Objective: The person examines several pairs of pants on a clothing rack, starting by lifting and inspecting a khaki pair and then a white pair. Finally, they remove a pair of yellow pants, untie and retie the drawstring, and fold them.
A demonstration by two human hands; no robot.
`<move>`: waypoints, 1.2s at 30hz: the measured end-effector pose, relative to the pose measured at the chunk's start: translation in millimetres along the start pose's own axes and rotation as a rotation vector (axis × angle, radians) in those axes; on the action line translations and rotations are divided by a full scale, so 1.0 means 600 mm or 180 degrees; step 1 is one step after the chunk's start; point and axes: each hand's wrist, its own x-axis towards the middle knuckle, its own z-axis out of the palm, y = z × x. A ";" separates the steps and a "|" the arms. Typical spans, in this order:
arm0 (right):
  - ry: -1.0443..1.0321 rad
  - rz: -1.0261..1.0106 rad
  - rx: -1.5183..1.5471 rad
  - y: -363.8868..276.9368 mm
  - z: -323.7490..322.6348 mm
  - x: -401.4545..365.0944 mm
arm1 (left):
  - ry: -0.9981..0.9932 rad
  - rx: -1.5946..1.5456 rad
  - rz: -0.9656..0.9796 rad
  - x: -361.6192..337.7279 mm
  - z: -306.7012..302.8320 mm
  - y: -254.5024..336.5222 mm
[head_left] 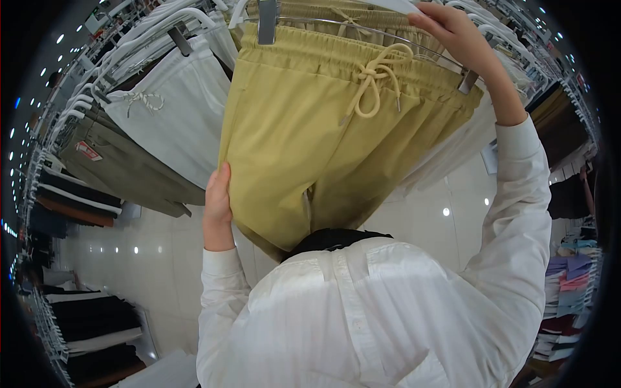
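Observation:
Yellow-green trousers [278,123] hang in front of me from a clip hanger [388,5]. Their elastic waistband carries a cord tied in a bow [370,77], and a metal clip [266,26] grips the waist at the left. High on the right, my right hand [456,39] is closed around the white upper part of the hanger. My left hand [218,202] pinches the outer edge of the left trouser leg, with its other fingers hidden behind the cloth. The lower legs drop out of sight behind my body.
White drawstring trousers [174,107] and olive trousers [123,158] hang on the left. Behind the yellow-green pair are beige trousers [323,16]. Racks of dark clothes [90,323] stand lower left, and coloured garments [569,284] hang at the right. The floor [162,271] is shiny tile.

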 end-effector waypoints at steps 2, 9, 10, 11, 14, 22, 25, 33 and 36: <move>0.0105 0.0172 0.0067 -0.013 -0.009 -0.011 | 0.0012 -0.0223 0.0115 0.008 0.012 0.012; 0.2367 -0.1890 -0.1883 0.136 -0.023 -0.022 | 0.0064 0.2143 0.0492 0.046 0.035 0.036; 0.2340 -0.1913 -0.1899 0.171 -0.027 -0.026 | -0.0040 0.2555 0.0346 0.045 0.052 0.032; 0.2569 -0.1298 -0.1870 0.203 -0.031 -0.032 | -0.0489 0.2600 0.0219 0.037 0.080 0.021; 0.3153 -0.0604 -0.1531 0.212 -0.005 -0.041 | -0.2337 0.2616 0.0803 0.039 0.174 -0.047; 0.3637 -0.0277 0.0473 0.105 -0.021 -0.111 | -0.3757 0.0972 0.0911 0.101 0.267 -0.177; 0.3576 -0.0119 0.0673 0.082 -0.021 -0.157 | -0.1760 0.0808 0.0476 0.153 0.237 -0.213; 0.3414 0.0251 0.1041 0.043 0.012 -0.239 | -0.0684 0.1370 0.1596 0.201 0.306 -0.243; 0.3386 0.0317 0.1135 0.047 0.013 -0.240 | 0.0789 0.1758 0.1336 0.225 0.263 -0.209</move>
